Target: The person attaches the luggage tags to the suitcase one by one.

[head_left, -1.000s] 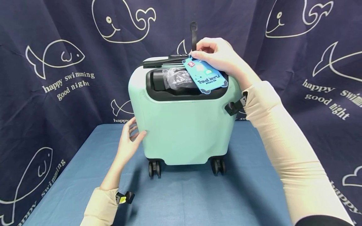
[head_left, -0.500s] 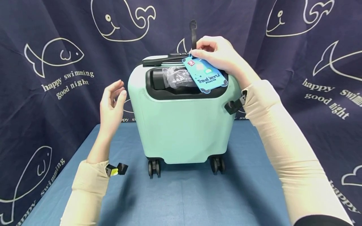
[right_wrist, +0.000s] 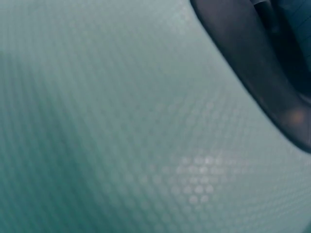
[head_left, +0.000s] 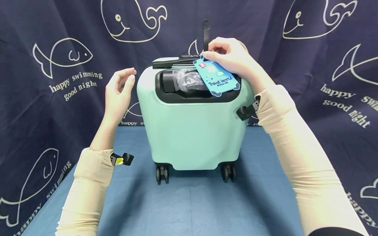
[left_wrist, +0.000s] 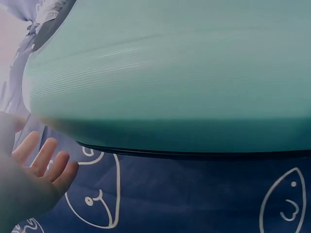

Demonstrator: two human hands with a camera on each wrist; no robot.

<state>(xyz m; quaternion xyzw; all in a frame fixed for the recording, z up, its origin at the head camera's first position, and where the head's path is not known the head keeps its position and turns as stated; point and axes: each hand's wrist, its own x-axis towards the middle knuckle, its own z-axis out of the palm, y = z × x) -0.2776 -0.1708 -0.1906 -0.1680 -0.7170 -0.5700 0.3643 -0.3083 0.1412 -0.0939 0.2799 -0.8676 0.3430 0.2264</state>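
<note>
A mint-green suitcase (head_left: 192,134) stands upright on its wheels in the head view, its side filling much of both wrist views. At its top, the right hand (head_left: 236,59) pinches the black strap (head_left: 205,37) of a blue luggage tag (head_left: 218,78) between thumb and fingers. The strap's buckle end points straight up, and the tag hangs slanted over the dark recess. To the left of the suitcase the left hand (head_left: 118,93) is raised in the air, fingers loosely bent and holding nothing. The left wrist view shows its fingers (left_wrist: 46,155) apart near the suitcase's upper corner.
A black carry handle (head_left: 165,64) runs along the suitcase top. In the recess sits a part wrapped in clear plastic (head_left: 189,80). Black double wheels (head_left: 162,173) rest on the blue cloth (head_left: 189,203). Behind hangs a navy curtain (head_left: 251,19) with whale and fish drawings.
The left hand has let go of the suitcase's lower left side and risen to near its top left corner. The right hand keeps its pinch on the strap.
</note>
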